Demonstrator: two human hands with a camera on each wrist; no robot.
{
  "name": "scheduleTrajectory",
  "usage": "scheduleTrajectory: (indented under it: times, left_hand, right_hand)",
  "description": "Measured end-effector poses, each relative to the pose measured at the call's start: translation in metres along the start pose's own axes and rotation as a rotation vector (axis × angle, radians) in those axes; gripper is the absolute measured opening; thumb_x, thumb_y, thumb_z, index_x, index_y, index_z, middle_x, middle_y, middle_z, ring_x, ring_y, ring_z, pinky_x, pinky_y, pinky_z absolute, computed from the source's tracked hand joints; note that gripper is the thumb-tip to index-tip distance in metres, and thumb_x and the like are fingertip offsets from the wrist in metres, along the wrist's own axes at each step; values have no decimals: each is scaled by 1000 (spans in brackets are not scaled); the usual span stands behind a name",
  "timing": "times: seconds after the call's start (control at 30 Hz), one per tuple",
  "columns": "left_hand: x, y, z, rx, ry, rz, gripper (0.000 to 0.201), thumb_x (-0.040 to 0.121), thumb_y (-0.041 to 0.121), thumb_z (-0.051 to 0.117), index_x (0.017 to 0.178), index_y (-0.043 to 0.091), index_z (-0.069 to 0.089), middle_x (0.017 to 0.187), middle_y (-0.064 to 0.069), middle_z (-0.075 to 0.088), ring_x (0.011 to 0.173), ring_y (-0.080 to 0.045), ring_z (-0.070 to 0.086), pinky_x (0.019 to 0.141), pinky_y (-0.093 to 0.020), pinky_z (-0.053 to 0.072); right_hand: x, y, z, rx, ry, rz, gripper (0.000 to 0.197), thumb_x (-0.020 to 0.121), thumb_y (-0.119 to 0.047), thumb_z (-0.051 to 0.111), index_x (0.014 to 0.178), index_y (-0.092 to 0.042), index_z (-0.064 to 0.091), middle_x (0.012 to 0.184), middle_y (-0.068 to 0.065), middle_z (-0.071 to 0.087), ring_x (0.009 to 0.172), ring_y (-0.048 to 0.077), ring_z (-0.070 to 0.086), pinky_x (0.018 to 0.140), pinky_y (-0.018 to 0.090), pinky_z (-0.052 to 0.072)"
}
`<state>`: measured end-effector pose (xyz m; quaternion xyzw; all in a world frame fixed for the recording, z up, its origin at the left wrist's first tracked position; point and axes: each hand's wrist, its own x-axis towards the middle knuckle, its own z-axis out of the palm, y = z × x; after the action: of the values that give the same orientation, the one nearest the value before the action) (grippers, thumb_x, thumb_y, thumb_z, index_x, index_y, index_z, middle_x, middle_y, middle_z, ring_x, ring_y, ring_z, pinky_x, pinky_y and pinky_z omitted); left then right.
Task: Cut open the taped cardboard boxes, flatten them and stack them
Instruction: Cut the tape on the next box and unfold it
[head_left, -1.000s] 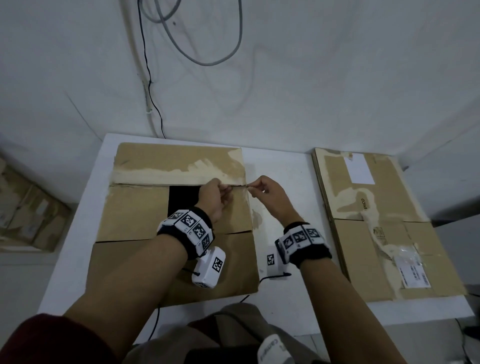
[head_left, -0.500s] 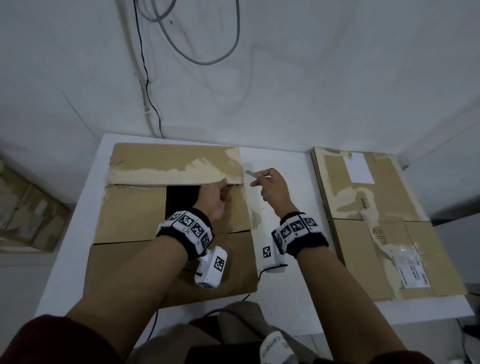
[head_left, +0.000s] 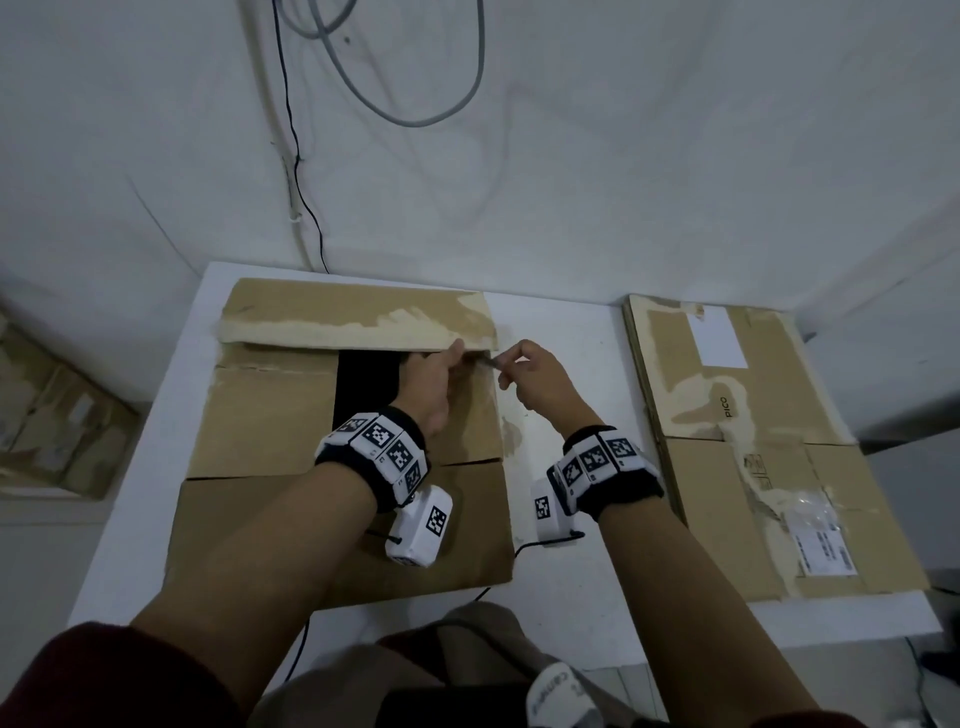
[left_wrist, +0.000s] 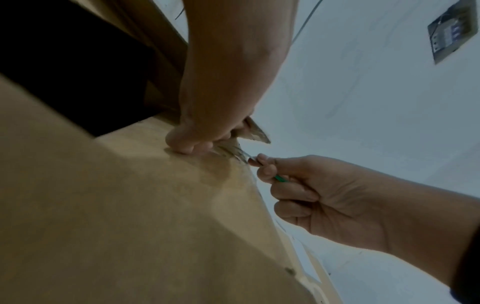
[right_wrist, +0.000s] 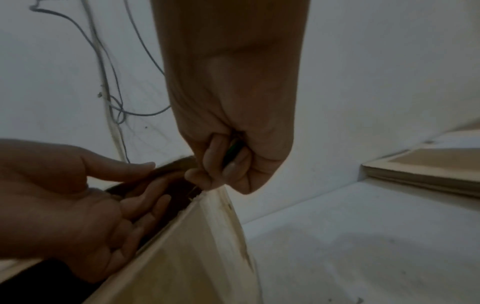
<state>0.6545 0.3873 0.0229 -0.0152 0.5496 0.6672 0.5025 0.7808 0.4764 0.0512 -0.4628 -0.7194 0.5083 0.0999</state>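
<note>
A: Where's the box?

B: The box (head_left: 343, 447) sits on the desk (head_left: 561, 597), left part, top flaps partly up with a dark gap showing. A stack of flattened boxes (head_left: 769, 441) lies well to the right of it, apart.

A: Hands?

B: Both are at the box's far right corner. The left hand (head_left: 431, 387) reaches in from the near side, fingers (right_wrist: 145, 197) fairly straight, pressing the flap edge at the seam. From the left wrist view, the fingertips bear on the cardboard just beside the corner.

A: Right?

B: The right hand (head_left: 530, 384) is just right of that corner, clenched round a small cutter (left_wrist: 279, 178). A green handle shows between the fingers, and the blade tip points left into the seam under the rear flap (head_left: 358, 317). Can't tell whether the tip is through the tape.

A: Key geometry for the next stroke?

B: The seam runs left-right along the rear flap's near edge. The blade enters from the right end, so I'd judge the cut goes leftward along it. The left hand's fingers sit on the same line, just left of the blade.

A: Risk?

B: The blade heads toward those fingers. They probably need to shift left first.
</note>
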Motion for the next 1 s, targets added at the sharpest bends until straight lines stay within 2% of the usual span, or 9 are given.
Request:
scheduleTrajectory:
  times: [0.03,0.1,0.27,0.37,0.5,0.67,0.77,0.87,1.0]
  left_hand:
    - [6,-2,-2,26,-7,34,81,63,50,83,121,1,56,117,-14,65,106,-28,62,86,-39,53]
    - [-9,10,3,47,-24,116,67,72,45,80,122,8,55,119,-10,65,111,-29,61,94,-46,50]
    - [-22,42,1,146,24,394,31,95,37,57,111,10,57,98,7,61,88,-1,57,73,-14,42]
    - [-12,65,-14,222,136,589,24,97,27,57,111,8,54,97,4,57,88,-8,54,80,-22,42]
    - [16,92,-56,689,278,781,45,91,18,60,134,12,45,129,-9,53,117,-24,50,103,-41,41]
    - [32,127,-108,1371,402,490,72,90,42,59,149,21,23,156,-9,19,144,-42,9,111,-64,17]
    - [36,134,-125,1595,370,295,101,71,71,65,149,44,7,161,5,-3,143,-46,-11,104,-76,-1]
    - [42,132,-127,1548,310,166,125,46,84,68,146,51,0,158,10,-13,143,-49,-1,102,-79,7]
    - [49,125,-123,1587,356,160,127,39,85,70,143,47,9,155,8,-6,136,-45,20,102,-75,19]
  right_hand:
    - [0,-2,2,29,17,17,13,97,-25,57,96,-12,55,70,0,64,46,10,37,45,21,31]
    - [-1,-1,7,88,35,40,17,96,-25,57,103,-10,55,71,2,63,50,12,39,47,22,31]
    - [-14,58,8,203,367,91,18,101,-26,52,101,-8,53,80,4,64,65,12,52,58,20,38]
    - [-18,113,10,24,390,219,22,101,-6,44,121,1,48,111,21,61,85,24,55,62,24,40]
    - [-18,146,10,-171,250,292,39,97,-2,47,136,1,45,128,26,53,100,32,56,76,29,42]
    - [-1,98,8,-205,318,191,39,97,-19,54,135,-13,51,132,20,51,116,34,53,101,47,44]
    - [16,28,6,-113,331,-71,38,96,-16,55,134,-13,50,135,16,48,120,26,49,106,39,40]
    - [39,-38,21,-174,174,-169,59,90,-26,68,143,-19,42,147,12,37,130,21,40,107,28,33]
    - [62,-80,61,-470,-48,25,115,65,-68,77,155,-32,15,162,19,-6,145,46,18,117,54,25]
